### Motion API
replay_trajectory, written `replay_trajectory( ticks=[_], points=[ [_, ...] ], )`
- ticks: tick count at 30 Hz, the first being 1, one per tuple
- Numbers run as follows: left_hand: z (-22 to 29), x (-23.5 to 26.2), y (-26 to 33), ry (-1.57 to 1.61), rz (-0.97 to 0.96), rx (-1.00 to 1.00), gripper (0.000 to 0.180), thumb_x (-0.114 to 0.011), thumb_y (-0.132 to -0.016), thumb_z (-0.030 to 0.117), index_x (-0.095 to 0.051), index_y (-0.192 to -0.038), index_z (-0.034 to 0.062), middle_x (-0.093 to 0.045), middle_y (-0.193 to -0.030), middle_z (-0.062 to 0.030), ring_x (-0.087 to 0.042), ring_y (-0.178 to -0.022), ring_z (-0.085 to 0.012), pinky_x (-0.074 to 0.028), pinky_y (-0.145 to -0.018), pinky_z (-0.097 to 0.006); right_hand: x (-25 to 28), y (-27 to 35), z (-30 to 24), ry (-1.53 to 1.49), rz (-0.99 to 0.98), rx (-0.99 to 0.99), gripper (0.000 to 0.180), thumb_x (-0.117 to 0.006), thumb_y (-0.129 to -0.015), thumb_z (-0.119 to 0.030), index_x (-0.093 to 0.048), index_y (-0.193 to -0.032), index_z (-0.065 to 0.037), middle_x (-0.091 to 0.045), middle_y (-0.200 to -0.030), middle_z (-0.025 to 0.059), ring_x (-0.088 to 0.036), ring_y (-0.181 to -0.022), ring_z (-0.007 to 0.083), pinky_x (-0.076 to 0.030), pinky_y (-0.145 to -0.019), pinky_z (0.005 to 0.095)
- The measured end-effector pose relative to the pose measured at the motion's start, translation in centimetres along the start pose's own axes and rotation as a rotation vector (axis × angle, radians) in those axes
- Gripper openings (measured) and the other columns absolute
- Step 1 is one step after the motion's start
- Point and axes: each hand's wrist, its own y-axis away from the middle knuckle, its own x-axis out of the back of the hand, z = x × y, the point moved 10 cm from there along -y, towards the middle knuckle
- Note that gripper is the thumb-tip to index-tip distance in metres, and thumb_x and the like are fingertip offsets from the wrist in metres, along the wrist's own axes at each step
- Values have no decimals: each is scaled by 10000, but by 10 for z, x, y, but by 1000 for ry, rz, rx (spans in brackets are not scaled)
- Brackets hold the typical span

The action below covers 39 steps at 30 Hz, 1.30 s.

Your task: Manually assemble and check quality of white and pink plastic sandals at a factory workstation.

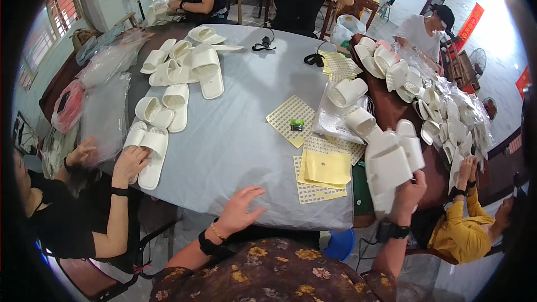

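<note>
At the near edge of the grey desk (pixel 246 134), our left hand (pixel 240 210) hovered with fingers spread, holding nothing, while our right hand (pixel 411 190) gripped a stack of white slippers (pixel 389 165).

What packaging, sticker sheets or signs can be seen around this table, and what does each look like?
Yellow sticker sheets: stacked flat by the right hand, which holds white slippers; the left hand rests open on the grey table.
Gridded label sheet: mid-table, pale yellow, small dark-green object on it.
Clear plastic bags: heaped at the table's left edge.
Pink bag: far left.
Red banner: upper right wall, narrow.
</note>
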Motion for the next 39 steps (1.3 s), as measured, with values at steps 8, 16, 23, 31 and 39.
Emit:
replay_trajectory(
  ticks=[8,16,23,31,39],
  points=[
    [42,-8,4,432,-74,39,727,-756,-846,206,-375,-1441,32,-612,-1192,-140,-609,-1095,-226,-499,-921,-377,-193,129,-129,-168,-434,210,164,-738,-761,-51,-659,-888,17,-648,-824,90,-610,-771,185,-476,-691,308],
    [-133,63,19,656,461,366,617,-652,-917,156,-359,-1433,-13,-612,-1161,-190,-616,-1014,-226,-513,-856,-348,-290,227,-102,-93,-1099,-125,485,-715,-803,-165,-547,-1233,-15,-648,-982,176,-649,-787,305,-527,-708,397],
    [-85,72,17,-240,516,103,761,-700,-844,157,-307,-1479,8,-295,-1500,-298,-321,-1372,-434,-287,-1131,-463,-282,212,-74,258,-943,204,667,-768,-756,-256,-508,-1303,23,-556,-1232,239,-513,-1161,405,-426,-982,465],
    [-62,41,-3,-141,358,33,855,-744,-766,119,-299,-1492,47,-266,-1528,-279,-294,-1394,-452,-277,-1143,-481,-285,234,-75,398,-969,265,755,-822,-666,-324,-524,-1287,-18,-523,-1240,212,-504,-1112,425,-438,-933,509],
    [-16,18,-13,-387,262,-253,461,-666,-788,102,-599,-1240,47,-537,-1336,-169,-515,-1220,-327,-433,-993,-438,-296,218,-92,75,-804,359,265,-679,-805,-134,-663,-1059,-60,-600,-1066,192,-541,-1038,387,-468,-879,448]
  ],
)
